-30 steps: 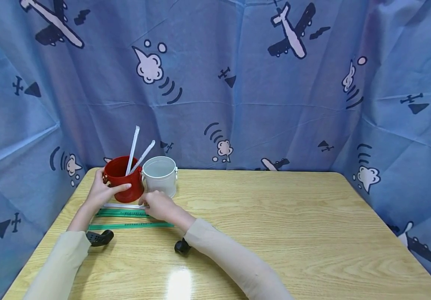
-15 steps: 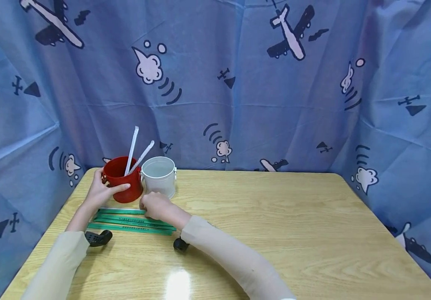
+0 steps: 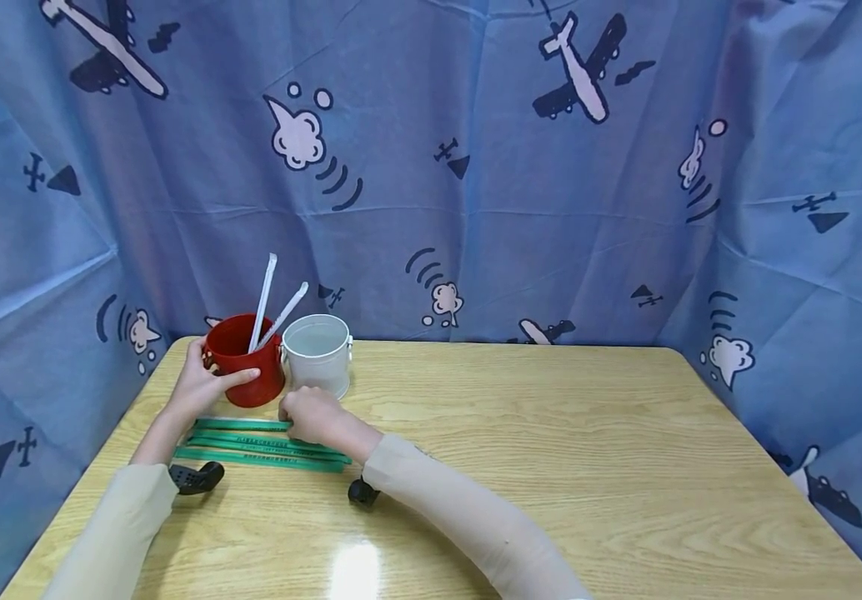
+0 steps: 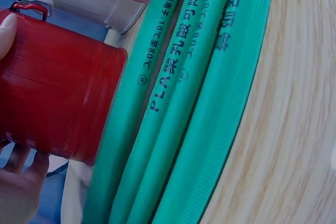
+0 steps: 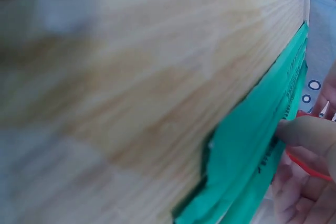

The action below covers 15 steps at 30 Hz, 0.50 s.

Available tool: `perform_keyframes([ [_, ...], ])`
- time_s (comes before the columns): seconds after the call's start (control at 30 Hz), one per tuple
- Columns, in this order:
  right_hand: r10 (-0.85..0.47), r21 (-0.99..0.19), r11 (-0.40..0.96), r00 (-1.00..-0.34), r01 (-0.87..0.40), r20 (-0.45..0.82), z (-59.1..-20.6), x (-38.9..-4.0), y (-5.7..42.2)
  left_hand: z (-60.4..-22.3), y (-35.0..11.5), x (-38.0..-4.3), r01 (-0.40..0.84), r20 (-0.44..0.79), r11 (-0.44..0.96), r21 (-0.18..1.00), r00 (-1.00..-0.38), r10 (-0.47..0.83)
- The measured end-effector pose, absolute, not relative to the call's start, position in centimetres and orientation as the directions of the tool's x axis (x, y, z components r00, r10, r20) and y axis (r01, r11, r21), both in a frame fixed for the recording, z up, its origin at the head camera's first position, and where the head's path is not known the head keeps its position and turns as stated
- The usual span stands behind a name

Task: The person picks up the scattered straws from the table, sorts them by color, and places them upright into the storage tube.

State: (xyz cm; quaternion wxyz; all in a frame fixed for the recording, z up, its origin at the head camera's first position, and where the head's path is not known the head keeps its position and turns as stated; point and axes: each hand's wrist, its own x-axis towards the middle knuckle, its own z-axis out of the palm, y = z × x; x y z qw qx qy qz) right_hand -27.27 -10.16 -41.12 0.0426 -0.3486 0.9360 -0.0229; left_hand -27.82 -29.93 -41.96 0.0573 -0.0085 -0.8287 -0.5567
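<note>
Green wrapped straws have been regrouped on the bench: a second ago a white strip showed just in front of the red bucket, and now green lies there, with the straws close together in a loose row. Both buckets have stayed where they were. What look like four green straws show in the left wrist view, printed sides up, roughly side by side, apparently with some overlap. At the far straw's right end, the right hand has its fingers curled and appears to pinch the wrapper between thumb and finger; the right wrist view has the thumb on the green. The left hand grips the red bucket, thumb across the front and fingers round the side. Two white wrapped straws, one steeper and one leaning right, stand in that bucket. Just beside it is the white bucket, with nothing standing above its rim; whether the two touch is hard to tell. Judging by this layout, the white straws look dealt with, while the green ones seem still to be done: all those visible lie on the bench, and the pinched one does not look lifted clear.
</note>
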Motion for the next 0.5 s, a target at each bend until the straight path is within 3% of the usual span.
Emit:
perform_keyframes([
  [0.5,-0.661,-0.086,0.749,-0.749,-0.657,-0.041,-40.98,-27.33,-9.52,-41.92,-30.00,-27.90,0.074,0.097,0.366,0.927,-0.994,-0.044],
])
